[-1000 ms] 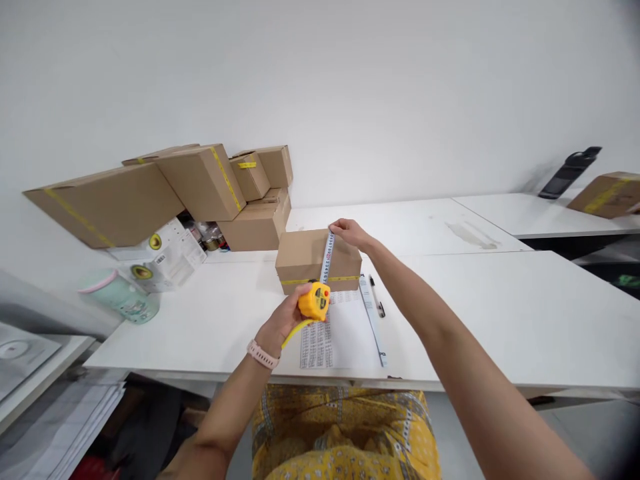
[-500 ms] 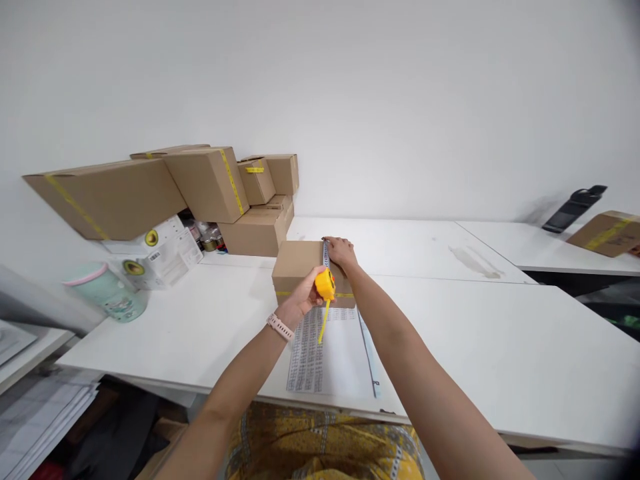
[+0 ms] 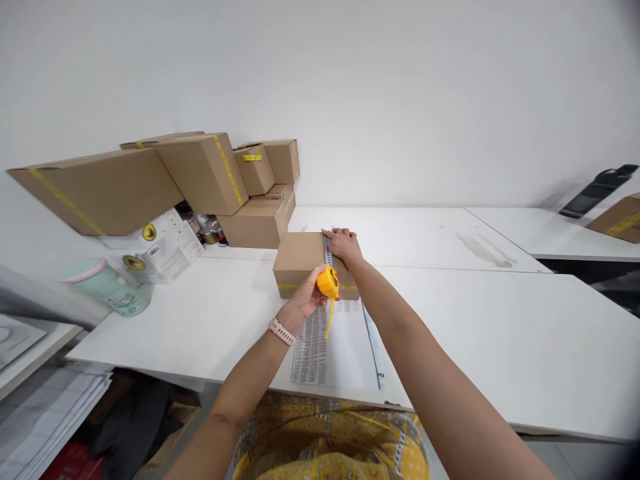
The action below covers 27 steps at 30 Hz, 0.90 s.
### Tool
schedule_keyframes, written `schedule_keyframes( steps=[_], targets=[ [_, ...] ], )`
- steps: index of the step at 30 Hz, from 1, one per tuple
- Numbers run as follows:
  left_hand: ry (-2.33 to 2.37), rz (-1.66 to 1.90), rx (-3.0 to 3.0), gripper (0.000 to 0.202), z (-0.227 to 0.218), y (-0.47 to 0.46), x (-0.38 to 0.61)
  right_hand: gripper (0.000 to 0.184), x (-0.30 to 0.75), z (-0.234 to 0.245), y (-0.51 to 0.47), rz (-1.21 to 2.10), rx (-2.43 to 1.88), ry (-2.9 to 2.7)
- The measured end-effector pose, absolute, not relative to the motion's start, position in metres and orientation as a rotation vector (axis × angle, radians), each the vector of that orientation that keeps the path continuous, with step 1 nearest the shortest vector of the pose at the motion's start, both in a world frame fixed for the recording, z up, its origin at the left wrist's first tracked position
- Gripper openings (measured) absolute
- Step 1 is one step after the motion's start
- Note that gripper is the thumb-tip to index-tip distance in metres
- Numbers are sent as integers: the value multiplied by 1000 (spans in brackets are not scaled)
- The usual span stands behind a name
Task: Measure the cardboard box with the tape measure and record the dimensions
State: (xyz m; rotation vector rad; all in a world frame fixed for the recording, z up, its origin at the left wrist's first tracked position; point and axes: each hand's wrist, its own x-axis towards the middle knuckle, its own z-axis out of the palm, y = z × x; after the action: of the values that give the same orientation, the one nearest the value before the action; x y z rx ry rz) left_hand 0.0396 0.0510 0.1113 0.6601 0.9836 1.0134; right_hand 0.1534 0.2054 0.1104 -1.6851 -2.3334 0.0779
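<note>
A small cardboard box with a yellow tape band stands on the white table. My left hand grips a yellow tape measure at the box's near edge. Its white blade runs across the box top. My right hand presses the blade's far end down on the top of the box, fingers bent over it. A printed sheet lies on the table just in front of the box.
Stacked cardboard boxes lean against the wall at the back left, above white packages and a mint green container. At the far right are another box and a black object. Papers lie low on the left.
The tape measure case moved up from over the sheet to the box's near edge, and my right hand lowered the blade's end flat onto the box top.
</note>
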Motion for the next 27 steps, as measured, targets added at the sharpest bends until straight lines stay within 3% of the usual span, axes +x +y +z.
schedule_keyframes(
  steps=[22, 27],
  targets=[
    [1000, 1011, 691, 42, 110, 21, 40, 56, 155, 106, 213, 205, -1644, -2279],
    [1054, 1130, 796, 44, 104, 10, 33, 57, 161, 109, 217, 401, -1558, -1845]
  ],
)
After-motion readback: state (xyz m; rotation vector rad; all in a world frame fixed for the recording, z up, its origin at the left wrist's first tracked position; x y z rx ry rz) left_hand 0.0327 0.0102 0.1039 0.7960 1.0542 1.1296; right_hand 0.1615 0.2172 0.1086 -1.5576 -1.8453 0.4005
